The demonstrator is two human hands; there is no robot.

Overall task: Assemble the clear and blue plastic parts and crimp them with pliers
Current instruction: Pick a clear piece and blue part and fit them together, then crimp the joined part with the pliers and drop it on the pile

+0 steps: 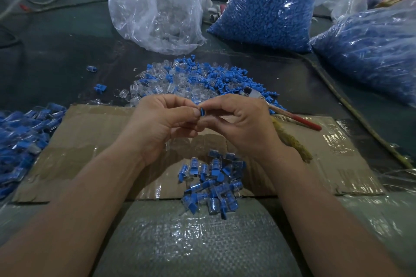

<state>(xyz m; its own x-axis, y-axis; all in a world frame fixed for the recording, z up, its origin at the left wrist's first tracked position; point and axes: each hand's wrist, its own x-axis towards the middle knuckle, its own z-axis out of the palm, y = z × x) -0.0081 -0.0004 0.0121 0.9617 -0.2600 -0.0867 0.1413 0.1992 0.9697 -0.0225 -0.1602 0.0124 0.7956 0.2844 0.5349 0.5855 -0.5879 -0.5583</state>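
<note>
My left hand [165,119] and my right hand [238,122] meet above the cardboard sheet [90,139], both pinching one small blue plastic part [202,112] between fingertips; any clear part there is hidden by the fingers. A mixed heap of loose clear and blue parts [193,78] lies just beyond the hands. Joined blue-and-clear pieces [211,181] are piled below my wrists. The pliers [290,117], with red handles and a metal head, lie to the right of my right hand, untouched.
A clear bag of clear parts [157,7] and two bags of blue parts [267,4] [369,51] stand at the back. Another pile of joined pieces [24,141] lies at the left. A frayed rope piece [292,141] lies by my right wrist.
</note>
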